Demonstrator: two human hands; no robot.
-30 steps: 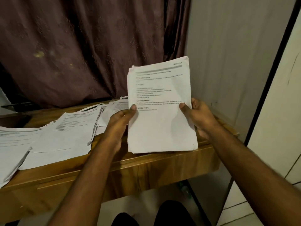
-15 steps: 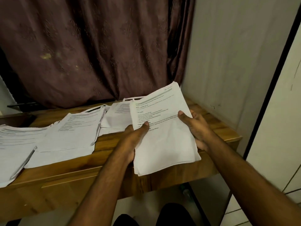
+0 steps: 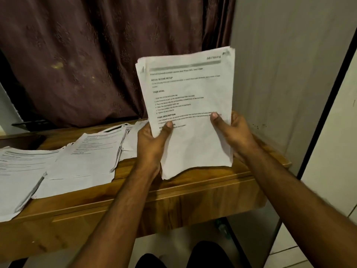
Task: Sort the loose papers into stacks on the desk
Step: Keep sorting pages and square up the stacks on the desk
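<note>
White printed sheets, a sheaf of papers (image 3: 190, 113), are held upright above the right end of the wooden tabletop (image 3: 193, 192), the printed face turned toward the camera. The headings "TASK GOAL" and "TASK DESCRIPTION" can be read on the top page; the smaller lines are too blurred to be made out. The sheaf is gripped at its lower left edge by the left hand (image 3: 152, 144), whose thumb is laid across the front of the page while the fingers are curled behind it. Its lower right edge is gripped by the right hand (image 3: 233, 136) in the same way, thumb pressed on the front and fingers wrapped round the back. The bottom edge of the sheaf is bowed upward in the middle, and whether its lower left corner touches the wood cannot be told.

Three further groups of paper are laid flat on the tabletop to the left. A middle stack (image 3: 87, 161) is spread with its sheets slightly fanned, and its front edge lies near the front edge of the wood. A left stack (image 3: 17, 178) is partly overlapped by it and overhangs the front edge. A smaller back stack (image 3: 131, 142) is seen just beside the left hand, partly hidden by it.

A dark patterned curtain (image 3: 96, 55) is hung behind the tabletop, and a pale wall (image 3: 280, 74) is set against its right end.
</note>
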